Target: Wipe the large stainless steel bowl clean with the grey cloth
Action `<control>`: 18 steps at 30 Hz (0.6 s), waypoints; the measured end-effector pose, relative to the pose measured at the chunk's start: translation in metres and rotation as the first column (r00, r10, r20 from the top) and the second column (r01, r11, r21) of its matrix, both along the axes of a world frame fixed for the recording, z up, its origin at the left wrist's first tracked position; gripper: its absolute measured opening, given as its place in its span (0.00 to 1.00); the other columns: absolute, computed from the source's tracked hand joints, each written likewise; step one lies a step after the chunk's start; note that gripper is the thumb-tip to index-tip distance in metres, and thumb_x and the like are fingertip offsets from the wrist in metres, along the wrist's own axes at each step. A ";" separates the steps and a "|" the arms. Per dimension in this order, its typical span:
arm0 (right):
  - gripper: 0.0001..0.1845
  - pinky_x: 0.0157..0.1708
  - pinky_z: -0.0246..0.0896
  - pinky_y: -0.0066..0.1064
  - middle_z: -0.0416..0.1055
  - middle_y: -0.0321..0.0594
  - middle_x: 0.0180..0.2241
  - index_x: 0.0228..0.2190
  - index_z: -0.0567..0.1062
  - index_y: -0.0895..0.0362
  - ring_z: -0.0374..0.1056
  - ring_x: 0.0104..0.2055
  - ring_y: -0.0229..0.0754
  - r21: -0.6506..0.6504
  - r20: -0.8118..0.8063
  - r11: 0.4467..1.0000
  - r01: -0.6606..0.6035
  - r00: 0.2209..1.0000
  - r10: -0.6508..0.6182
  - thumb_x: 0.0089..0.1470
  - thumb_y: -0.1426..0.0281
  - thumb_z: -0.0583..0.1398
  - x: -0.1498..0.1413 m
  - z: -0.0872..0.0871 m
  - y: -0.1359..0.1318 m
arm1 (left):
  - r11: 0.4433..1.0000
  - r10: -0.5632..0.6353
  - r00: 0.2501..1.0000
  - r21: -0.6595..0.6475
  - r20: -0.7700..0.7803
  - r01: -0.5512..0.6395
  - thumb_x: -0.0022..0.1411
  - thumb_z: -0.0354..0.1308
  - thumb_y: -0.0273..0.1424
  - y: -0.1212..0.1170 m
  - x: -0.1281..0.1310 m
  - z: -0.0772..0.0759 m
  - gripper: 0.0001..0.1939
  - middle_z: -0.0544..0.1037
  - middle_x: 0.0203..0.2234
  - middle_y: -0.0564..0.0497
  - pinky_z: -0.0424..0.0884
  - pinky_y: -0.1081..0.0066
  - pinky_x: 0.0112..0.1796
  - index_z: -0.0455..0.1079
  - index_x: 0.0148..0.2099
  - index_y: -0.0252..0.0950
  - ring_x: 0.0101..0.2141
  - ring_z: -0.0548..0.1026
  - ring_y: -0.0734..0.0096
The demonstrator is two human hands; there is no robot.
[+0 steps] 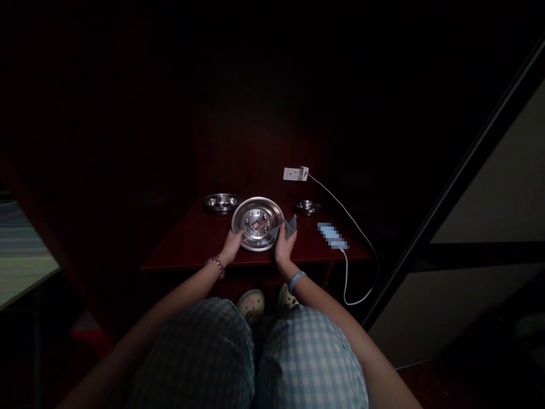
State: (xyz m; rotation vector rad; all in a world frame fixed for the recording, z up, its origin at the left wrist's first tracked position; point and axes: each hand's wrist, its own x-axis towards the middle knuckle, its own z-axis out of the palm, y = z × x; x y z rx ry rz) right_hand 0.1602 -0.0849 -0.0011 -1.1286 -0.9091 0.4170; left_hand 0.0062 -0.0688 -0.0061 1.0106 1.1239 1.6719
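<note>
While two steel bowls (222,203) sit apart, both hands (258,244) grip one plate (257,241) — the right with one cloth (290,227).

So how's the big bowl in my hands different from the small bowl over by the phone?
The big bowl is clearly wider than the small bowl. The big bowl is held tilted up between your left hand and right hand, while the small bowl sits on the table. The big bowl shows a sticker inside; I can't make one out in the small bowl. Both are round, shiny metal.
</note>
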 end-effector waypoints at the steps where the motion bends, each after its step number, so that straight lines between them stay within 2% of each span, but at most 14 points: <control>1: 0.32 0.60 0.55 0.42 0.68 0.55 0.56 0.57 0.65 0.62 0.63 0.60 0.49 -0.017 -0.004 0.999 0.035 0.999 -0.036 0.59 0.55 0.54 0.001 0.001 -0.002 | 1.000 0.004 1.000 -0.005 -0.006 -0.004 0.54 0.57 0.23 0.000 0.000 0.000 0.13 0.81 0.43 0.42 0.67 0.60 0.55 0.74 0.43 0.33 0.48 0.77 0.59; 6: 0.36 0.64 0.45 0.46 0.59 0.61 0.62 0.60 0.61 0.66 0.53 0.66 0.54 -0.061 0.001 0.981 0.183 0.983 -0.183 0.61 0.53 0.51 -0.001 0.012 -0.015 | 1.000 -0.004 0.999 0.012 -0.046 0.005 0.55 0.57 0.22 -0.003 0.001 0.003 0.17 0.80 0.46 0.43 0.67 0.61 0.56 0.72 0.48 0.34 0.50 0.76 0.61; 11: 0.35 0.65 0.39 0.51 0.49 0.57 0.66 0.64 0.54 0.59 0.44 0.69 0.54 -0.066 0.149 0.980 0.190 0.973 -0.179 0.62 0.55 0.49 -0.010 0.020 -0.030 | 1.000 -0.027 0.998 0.013 -0.059 0.028 0.55 0.56 0.22 -0.004 0.002 0.004 0.18 0.80 0.47 0.44 0.66 0.62 0.56 0.72 0.49 0.34 0.50 0.76 0.61; 13: 0.34 0.64 0.40 0.51 0.50 0.57 0.66 0.63 0.54 0.57 0.45 0.68 0.55 -0.084 0.195 0.980 0.182 0.967 -0.163 0.62 0.55 0.50 -0.012 0.021 -0.033 | 0.999 -0.039 0.998 0.020 -0.052 0.040 0.55 0.56 0.22 -0.005 0.003 0.005 0.17 0.80 0.48 0.43 0.67 0.61 0.56 0.73 0.49 0.33 0.50 0.76 0.60; 18: 0.28 0.61 0.42 0.50 0.60 0.57 0.59 0.57 0.60 0.57 0.53 0.62 0.57 -0.102 0.290 0.982 0.159 0.949 -0.123 0.61 0.55 0.52 -0.011 0.020 -0.034 | 0.998 -0.056 0.997 0.027 -0.052 0.058 0.56 0.57 0.24 -0.009 0.004 0.009 0.17 0.80 0.48 0.42 0.66 0.61 0.57 0.73 0.49 0.34 0.51 0.76 0.60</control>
